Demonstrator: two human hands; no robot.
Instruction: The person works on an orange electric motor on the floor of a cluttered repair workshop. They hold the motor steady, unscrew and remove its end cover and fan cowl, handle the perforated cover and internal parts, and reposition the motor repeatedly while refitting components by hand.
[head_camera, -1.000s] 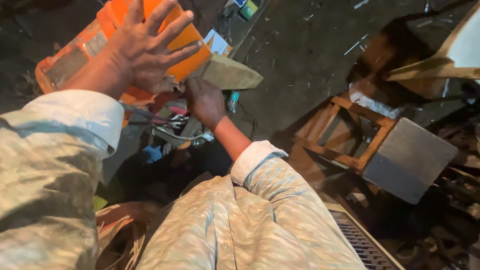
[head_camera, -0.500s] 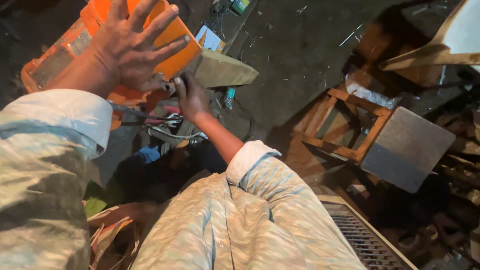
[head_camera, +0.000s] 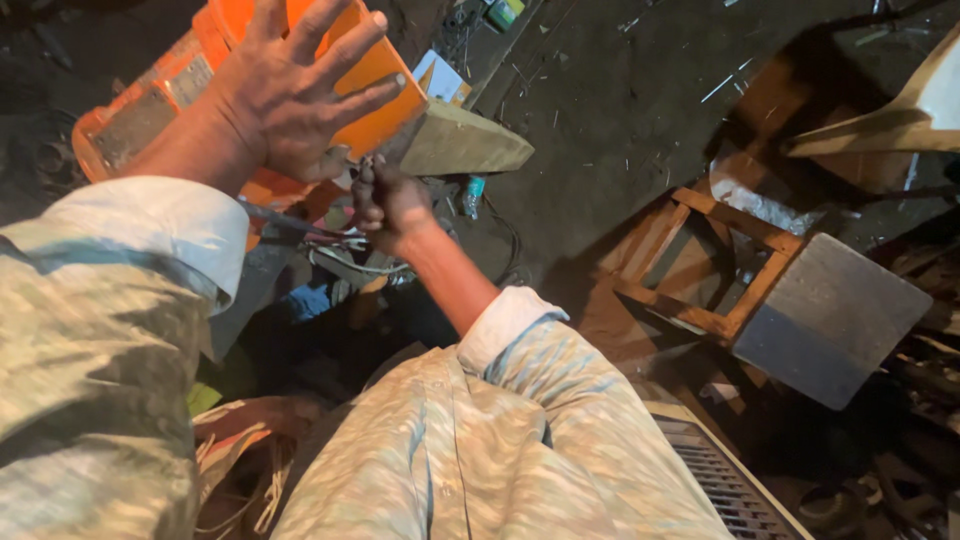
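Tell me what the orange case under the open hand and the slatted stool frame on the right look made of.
Orange box-shaped case: looks like moulded plastic, by its even bright colour, smooth, slightly shiny face and rounded edges. The left hand is spread flat over it. Slatted stool frame: looks like bare wood, with brown, matt square bars joined at corners. The grey square slab beside it could be metal or board.

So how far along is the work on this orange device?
Nothing looks finished. In hand: the left hand lies spread on the orange device, while the right hand is closed around something small at its lower edge; I cannot tell what. Left: loose wires hang out beneath the device, unconnected as far as shows.
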